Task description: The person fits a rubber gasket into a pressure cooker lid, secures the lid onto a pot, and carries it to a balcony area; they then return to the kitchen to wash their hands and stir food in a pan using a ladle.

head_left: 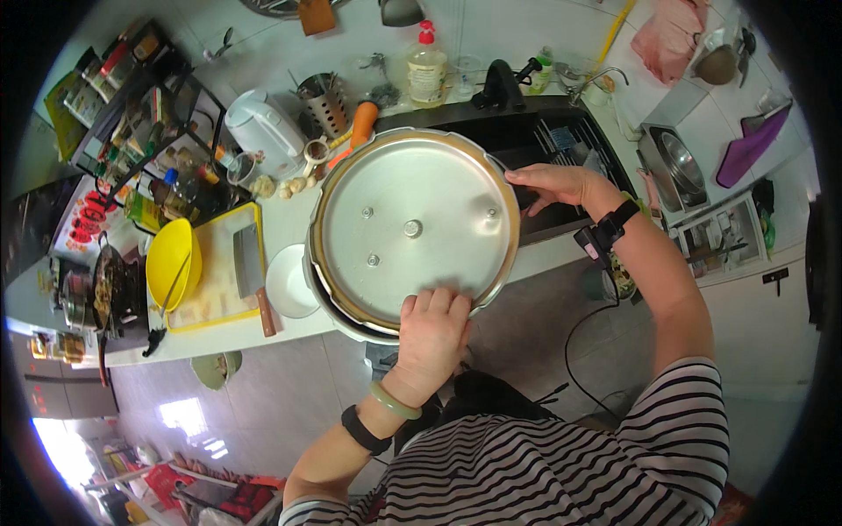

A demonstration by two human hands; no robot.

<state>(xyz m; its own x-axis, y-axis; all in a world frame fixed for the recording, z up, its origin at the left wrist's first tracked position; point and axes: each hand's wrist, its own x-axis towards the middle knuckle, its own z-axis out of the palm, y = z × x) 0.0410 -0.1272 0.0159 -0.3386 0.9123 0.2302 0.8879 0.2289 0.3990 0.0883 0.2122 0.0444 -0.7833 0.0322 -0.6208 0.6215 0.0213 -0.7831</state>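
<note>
A round silver pressure cooker lid (421,188) is tilted up, its underside and yellowish sealing ring facing me. Curled over the lid's near rim are the fingers of my left hand (434,329). My right hand (561,186) is at the lid's right edge, thumb laid along the rim and the other fingers partly hidden behind it. Beneath the lid, the rim of the pressure cooker pot (314,279) shows at the left and near side; its inside is mostly hidden.
Left of the pot are a white bowl (291,282), a cleaver (248,263) on a yellow-edged cutting board (215,324) and a yellow bowl (174,263). Behind stand an electric kettle (263,127) and a pump bottle (427,74). A black sink (465,127) lies to the right.
</note>
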